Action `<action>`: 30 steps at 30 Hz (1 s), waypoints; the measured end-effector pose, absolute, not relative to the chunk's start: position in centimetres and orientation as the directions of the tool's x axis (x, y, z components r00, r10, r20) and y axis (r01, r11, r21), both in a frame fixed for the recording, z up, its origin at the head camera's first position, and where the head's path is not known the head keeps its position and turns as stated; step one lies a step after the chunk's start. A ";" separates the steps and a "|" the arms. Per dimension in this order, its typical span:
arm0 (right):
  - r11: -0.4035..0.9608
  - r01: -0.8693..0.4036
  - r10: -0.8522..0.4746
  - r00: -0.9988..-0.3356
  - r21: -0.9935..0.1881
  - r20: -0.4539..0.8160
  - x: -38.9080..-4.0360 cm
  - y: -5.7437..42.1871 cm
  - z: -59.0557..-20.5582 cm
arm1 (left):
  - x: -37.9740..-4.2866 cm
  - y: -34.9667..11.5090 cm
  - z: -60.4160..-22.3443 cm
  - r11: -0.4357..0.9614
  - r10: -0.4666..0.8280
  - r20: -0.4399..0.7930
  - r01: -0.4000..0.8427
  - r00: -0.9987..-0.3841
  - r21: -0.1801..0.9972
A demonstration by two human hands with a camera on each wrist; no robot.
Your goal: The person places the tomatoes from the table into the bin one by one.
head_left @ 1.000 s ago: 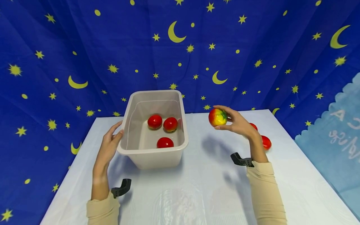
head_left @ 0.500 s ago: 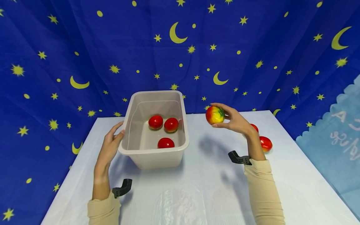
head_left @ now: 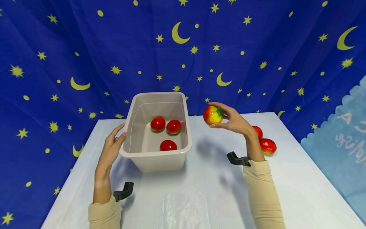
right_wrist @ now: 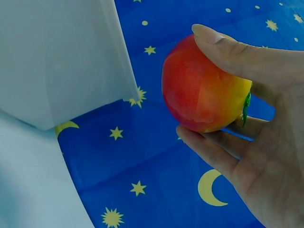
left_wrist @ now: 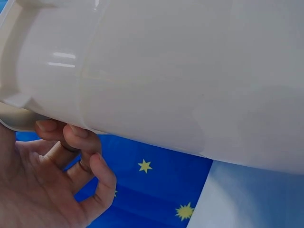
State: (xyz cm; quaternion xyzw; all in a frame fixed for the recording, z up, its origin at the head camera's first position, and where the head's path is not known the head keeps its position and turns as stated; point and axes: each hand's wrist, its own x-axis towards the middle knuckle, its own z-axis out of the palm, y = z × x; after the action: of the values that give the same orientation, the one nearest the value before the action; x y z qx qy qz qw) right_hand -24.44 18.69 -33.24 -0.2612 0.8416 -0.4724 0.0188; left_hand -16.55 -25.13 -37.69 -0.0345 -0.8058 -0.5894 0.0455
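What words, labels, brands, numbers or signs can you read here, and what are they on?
"A": white, on the light blue panel at the head view's right edge.
Other white lettering there: cut off or unclear, unreadable.
Container and held fruit: no text visible.

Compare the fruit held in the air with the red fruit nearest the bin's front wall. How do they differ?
The held fruit shows red, yellow and green; the front fruit shows just red.
The held fruit is outside the bin; the front fruit is inside.
The right grip partly covers the held fruit; the bin's rim partly hides the front fruit.
Both look rounded and glossy.
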 end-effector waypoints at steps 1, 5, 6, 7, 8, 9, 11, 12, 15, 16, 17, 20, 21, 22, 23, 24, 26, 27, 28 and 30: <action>0.420 -0.425 -0.461 -0.861 -0.802 0.215 -24.5 18.6 -33.2 | -16.5 -25.1 -37.7 0.310 0.000 0.109 0.103 -0.994 0.945; 0.424 -0.437 -0.468 -0.856 -0.794 0.221 -24.5 18.0 -33.0 | -16.6 -25.2 -37.7 0.343 -0.008 0.095 0.087 -0.995 0.935; 0.422 -0.438 -0.469 -0.855 -0.794 0.222 -24.4 17.9 -32.9 | -16.6 -25.2 -37.7 0.344 -0.009 0.096 0.087 -0.995 0.935; 0.419 -0.440 -0.472 -0.853 -0.794 0.223 -24.4 17.8 -32.8 | -16.6 -25.2 -37.7 0.346 -0.010 0.095 0.086 -0.995 0.934; 0.416 -0.442 -0.475 -0.851 -0.795 0.225 -24.5 17.6 -32.8 | -16.6 -25.1 -37.6 0.347 -0.009 0.097 0.088 -0.995 0.934; 0.413 -0.443 -0.480 -0.849 -0.796 0.223 -24.5 17.5 -32.8 | -16.7 -25.1 -37.6 0.349 -0.009 0.100 0.091 -0.995 0.933; 0.407 -0.443 -0.487 -0.845 -0.799 0.221 -24.5 17.2 -32.7 | -16.7 -25.0 -37.5 0.345 -0.006 0.106 0.097 -0.994 0.933; 0.405 -0.446 -0.492 -0.842 -0.799 0.221 -24.6 17.0 -32.7 | -16.7 -25.0 -37.5 0.344 -0.004 0.108 0.100 -0.994 0.934; 0.399 -0.454 -0.505 -0.834 -0.797 0.222 -24.6 16.6 -32.8 | -16.7 -25.0 -37.6 0.347 -0.002 0.109 0.102 -0.994 0.932; 0.397 -0.458 -0.509 -0.831 -0.795 0.225 -24.6 16.6 -32.8 | -16.7 -25.0 -37.7 0.348 -0.002 0.108 0.101 -0.994 0.932; 0.396 -0.464 -0.514 -0.827 -0.793 0.227 -24.7 16.5 -32.8 | -16.7 -25.0 -37.7 0.349 -0.003 0.106 0.099 -0.994 0.932; 0.393 -0.470 -0.518 -0.823 -0.790 0.232 -24.7 16.2 -32.8 | -16.7 -25.1 -37.7 0.352 -0.004 0.100 0.092 -0.995 0.931; 0.392 -0.470 -0.519 -0.823 -0.791 0.232 -24.7 16.1 -32.8 | -16.7 -25.1 -37.7 0.354 -0.004 0.098 0.091 -0.995 0.931; 0.390 -0.472 -0.522 -0.821 -0.791 0.232 -24.7 16.0 -32.8 | -16.7 -25.1 -37.7 0.355 -0.003 0.096 0.089 -0.995 0.931; 0.387 -0.472 -0.524 -0.819 -0.792 0.232 -24.7 15.9 -32.7 | -16.7 -25.1 -37.7 0.358 -0.004 0.094 0.087 -0.996 0.930; 0.385 -0.472 -0.525 -0.819 -0.793 0.232 -24.7 15.8 -32.7 | -16.7 -25.1 -37.7 0.360 -0.004 0.096 0.088 -0.995 0.929; 0.381 -0.475 -0.531 -0.815 -0.793 0.233 -24.8 15.4 -32.6 | -16.7 -25.2 -37.7 0.361 -0.006 0.098 0.090 -0.995 0.928; 0.378 -0.477 -0.535 -0.812 -0.794 0.233 -24.8 15.2 -32.5 | -16.7 -25.2 -37.7 0.359 -0.006 0.101 0.092 -0.995 0.929; 0.376 -0.480 -0.538 -0.809 -0.792 0.235 -24.8 15.0 -32.5 | -16.7 -25.2 -37.7 0.356 -0.007 0.103 0.093 -0.995 0.930; 0.376 -0.489 -0.543 -0.805 -0.787 0.241 -24.8 14.7 -32.3 | -16.7 -25.2 -37.8 0.346 -0.005 0.110 0.101 -0.994 0.933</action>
State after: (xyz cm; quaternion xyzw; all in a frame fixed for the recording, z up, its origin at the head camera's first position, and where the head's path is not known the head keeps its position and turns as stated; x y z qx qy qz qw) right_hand -24.85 14.69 -32.35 -0.3113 0.8289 -0.4639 0.0289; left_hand -16.70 -25.19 -37.79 -0.0294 -0.8190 -0.5711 0.0465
